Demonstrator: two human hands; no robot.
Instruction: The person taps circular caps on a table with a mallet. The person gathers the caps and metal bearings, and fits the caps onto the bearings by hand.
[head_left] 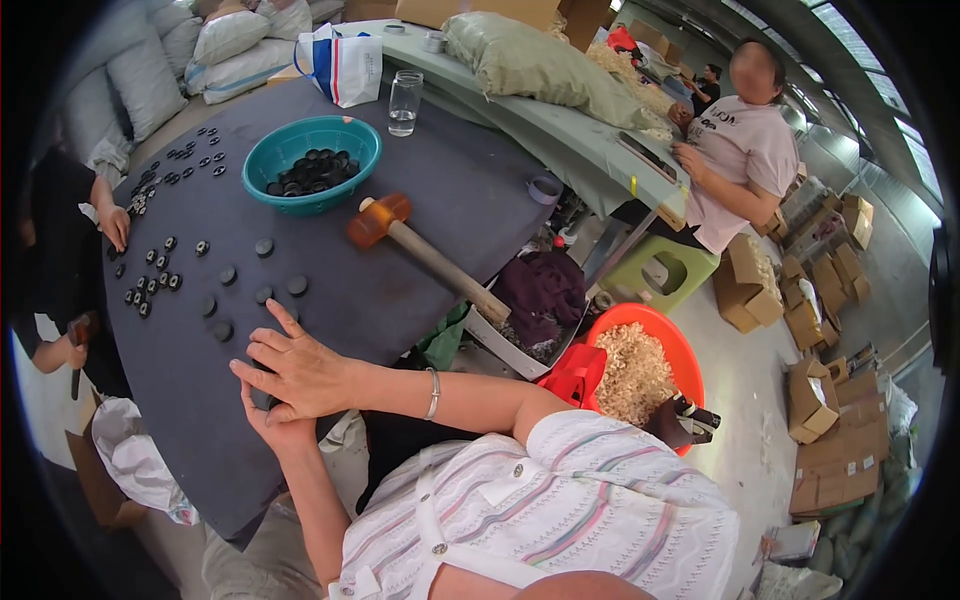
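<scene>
The right hand lies flat, fingers spread, over the left hand on the dark table, near loose black discs. Whether the left holds anything cannot be told. A white-and-blue bag stands behind the teal bowl; brown cartons lie right.

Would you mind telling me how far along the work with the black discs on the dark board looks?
Done: many small discs lie spread over the board. In hand: the right hand lies over the left hand at the board's near edge, apparently pressing something hidden; the mallet lies unused. Left: the teal bowl holds a pile of black discs.
</scene>
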